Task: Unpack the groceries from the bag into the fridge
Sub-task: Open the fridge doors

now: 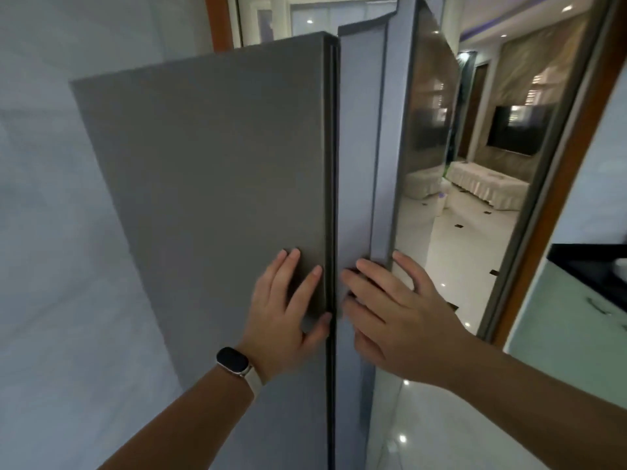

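Observation:
The fridge stands right in front of me, seen from its side, with a flat grey panel [203, 181] on the left. Its door [359, 147] is on the right, with a glossy reflective front [424, 130], and looks slightly ajar at the dark seam. My left hand [285, 320] lies flat on the grey panel beside the seam, fingers straight and thumb at the edge. My right hand [400, 320] spreads over the door's edge, one finger on the glossy front and the others reaching toward the seam. No bag or groceries are in view.
A pale wall [51, 232] fills the left. On the right are a wooden door frame [559, 198], a dark countertop [583, 266] and a pale green cabinet [559, 334]. Beyond the doorway lies a tiled floor [475, 239] and a room with a white sofa.

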Action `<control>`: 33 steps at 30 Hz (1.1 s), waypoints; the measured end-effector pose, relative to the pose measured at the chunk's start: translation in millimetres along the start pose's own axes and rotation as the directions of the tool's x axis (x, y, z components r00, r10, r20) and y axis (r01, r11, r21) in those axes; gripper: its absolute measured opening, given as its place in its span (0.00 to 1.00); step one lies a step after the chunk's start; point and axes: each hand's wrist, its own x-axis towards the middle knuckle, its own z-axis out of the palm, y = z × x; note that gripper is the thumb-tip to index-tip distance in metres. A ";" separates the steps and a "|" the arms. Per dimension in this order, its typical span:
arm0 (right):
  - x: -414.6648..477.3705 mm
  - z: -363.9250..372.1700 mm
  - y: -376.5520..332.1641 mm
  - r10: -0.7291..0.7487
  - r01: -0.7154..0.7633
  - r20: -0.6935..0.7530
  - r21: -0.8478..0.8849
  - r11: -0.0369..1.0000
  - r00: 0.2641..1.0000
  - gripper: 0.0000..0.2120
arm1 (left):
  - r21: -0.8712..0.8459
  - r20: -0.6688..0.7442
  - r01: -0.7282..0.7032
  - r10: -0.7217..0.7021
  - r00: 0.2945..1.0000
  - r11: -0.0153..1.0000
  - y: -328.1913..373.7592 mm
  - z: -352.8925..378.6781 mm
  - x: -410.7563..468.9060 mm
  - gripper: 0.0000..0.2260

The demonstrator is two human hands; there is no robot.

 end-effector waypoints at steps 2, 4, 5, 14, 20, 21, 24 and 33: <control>-0.1 -1.7 -3.6 0.022 -0.021 0.027 -0.020 1.000 0.999 0.15 | -0.020 -0.046 0.004 -0.005 0.999 1.000 1.4 12.3 -2.2 0.30; -0.8 -1.9 -4.7 0.034 -0.033 0.037 -0.038 0.999 0.999 0.14 | -0.022 -0.103 0.003 -0.005 0.995 1.000 1.6 22.2 -3.5 0.31; -0.3 -1.9 -4.4 0.036 -0.034 0.038 -0.044 0.998 0.999 0.14 | -0.020 -0.135 -0.003 0.001 0.991 1.000 0.6 26.1 -3.6 0.30; 1.0 0.5 -5.1 0.046 -0.043 0.026 -0.108 0.993 0.999 0.11 | -0.004 -0.264 -0.070 0.067 0.962 0.998 -7.5 47.0 -5.1 0.31; 4.4 -2.4 -4.4 0.046 -0.045 0.004 -0.124 0.991 0.999 0.09 | -0.018 -0.263 -0.088 0.081 0.961 0.996 -10.0 45.7 -3.9 0.31; 4.2 -2.6 -4.8 0.048 -0.047 0.008 -0.122 0.991 0.999 0.09 | -0.014 -0.263 -0.089 0.082 0.961 0.996 -9.8 45.8 -4.0 0.31; 4.4 -2.6 -5.5 0.057 -0.053 0.024 -0.121 0.991 0.998 0.09 | 0.003 -0.266 -0.085 0.082 0.961 0.996 -9.9 46.5 -3.9 0.31; 3.1 -5.4 -7.6 0.092 -0.087 0.048 -0.111 0.990 0.995 0.09 | 0.002 -0.279 -0.081 0.079 0.957 0.997 -9.5 47.2 -3.2 0.31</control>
